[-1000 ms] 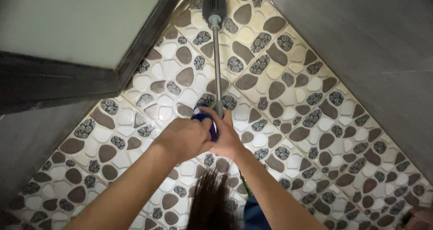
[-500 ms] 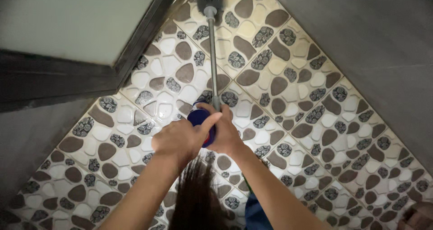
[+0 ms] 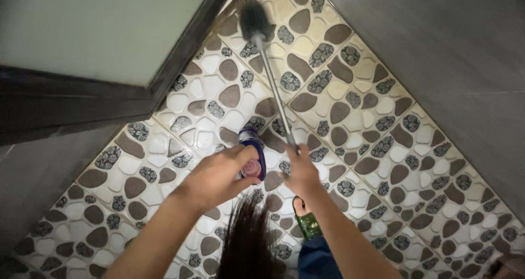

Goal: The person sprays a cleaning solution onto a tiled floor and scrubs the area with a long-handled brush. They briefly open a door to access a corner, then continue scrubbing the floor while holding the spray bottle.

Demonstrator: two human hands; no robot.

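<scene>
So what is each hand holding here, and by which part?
Right hand grips the long brush at the near end of its handle; left hand holds the blue bottle around its body.

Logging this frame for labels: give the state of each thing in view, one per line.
left hand: closed on the blue bottle
blue bottle: held above the floor, pink end facing the camera
right hand: gripping the brush handle
long-handled brush: tilted, head at the tiled floor
green sandal: flat on the tiles

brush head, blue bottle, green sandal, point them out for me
brush head [image 3: 254, 18], head view, on the dark bristles
blue bottle [image 3: 255, 154], head view, on its blue side by the left hand
green sandal [image 3: 307, 222], head view, on the strap
</scene>
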